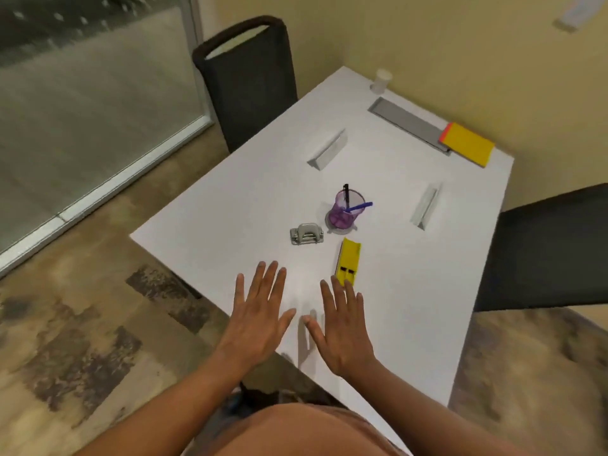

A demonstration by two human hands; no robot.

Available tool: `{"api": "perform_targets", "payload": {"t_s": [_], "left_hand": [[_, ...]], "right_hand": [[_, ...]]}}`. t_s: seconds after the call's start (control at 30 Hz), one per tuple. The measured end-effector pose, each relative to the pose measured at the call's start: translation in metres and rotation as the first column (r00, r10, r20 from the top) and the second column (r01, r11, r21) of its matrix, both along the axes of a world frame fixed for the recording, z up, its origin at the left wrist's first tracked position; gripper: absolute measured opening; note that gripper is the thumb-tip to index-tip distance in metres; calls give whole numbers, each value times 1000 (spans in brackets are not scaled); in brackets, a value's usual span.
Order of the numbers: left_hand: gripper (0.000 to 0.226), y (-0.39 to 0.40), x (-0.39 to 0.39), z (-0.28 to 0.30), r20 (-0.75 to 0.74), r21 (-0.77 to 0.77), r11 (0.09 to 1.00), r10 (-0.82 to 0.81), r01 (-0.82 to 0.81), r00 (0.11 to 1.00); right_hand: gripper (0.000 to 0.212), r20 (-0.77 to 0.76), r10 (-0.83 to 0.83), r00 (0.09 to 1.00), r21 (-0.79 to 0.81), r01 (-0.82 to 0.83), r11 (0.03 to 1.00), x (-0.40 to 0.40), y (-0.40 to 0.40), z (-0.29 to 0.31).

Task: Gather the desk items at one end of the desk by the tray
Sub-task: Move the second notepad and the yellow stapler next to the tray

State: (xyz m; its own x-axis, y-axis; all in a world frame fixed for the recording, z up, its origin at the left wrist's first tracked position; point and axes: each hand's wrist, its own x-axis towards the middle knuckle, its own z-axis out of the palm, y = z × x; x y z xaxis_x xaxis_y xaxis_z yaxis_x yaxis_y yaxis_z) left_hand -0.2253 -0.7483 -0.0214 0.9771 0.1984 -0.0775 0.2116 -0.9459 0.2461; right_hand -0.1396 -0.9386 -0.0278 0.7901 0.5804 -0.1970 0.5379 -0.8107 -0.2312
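Both hands over near tabletop point(411, 324) edge, released, fingers spread flat: left hand point(260, 315), right hand point(342, 327). Right fingertips overlap near end of yellow stapler point(348, 260); contact unclear. Beyond: metal punch point(306, 234), then purple cup point(345, 210) holding 2 pens. Far end: grey tray point(406, 121), yellow pad point(467, 143) touching it.

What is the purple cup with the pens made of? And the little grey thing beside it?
The purple cup looks like see-through tinted plastic: the pens show through its wall. The little grey thing, seemingly a hole punch, looks like metal with a dull silvery shine, though painted plastic cannot be ruled out.
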Motion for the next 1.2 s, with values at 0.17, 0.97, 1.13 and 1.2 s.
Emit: {"api": "perform_targets", "payload": {"t_s": [0.17, 0.97, 1.13, 1.2], "left_hand": [[79, 33, 65, -4, -7, -90, 976, -201, 200, 979], [65, -23, 273, -56, -373, -281, 881, -465, 380, 803], [77, -30, 297, -71, -397, -293, 869, -489, 398, 776], [74, -32, 302, -75, -408, -289, 864, -501, 413, 763]], "right_hand": [[84, 7, -199, 980, -1, 199, 980, 4, 12, 1], [103, -431, -705, 562, 106, 808, 579, 121, 6, -65], [73, -359, -676, 644, 68, 740, 669, 149, 15, -87], [60, -338, -671, 660, 56, 726, 685, 153, 17, -92]]}}
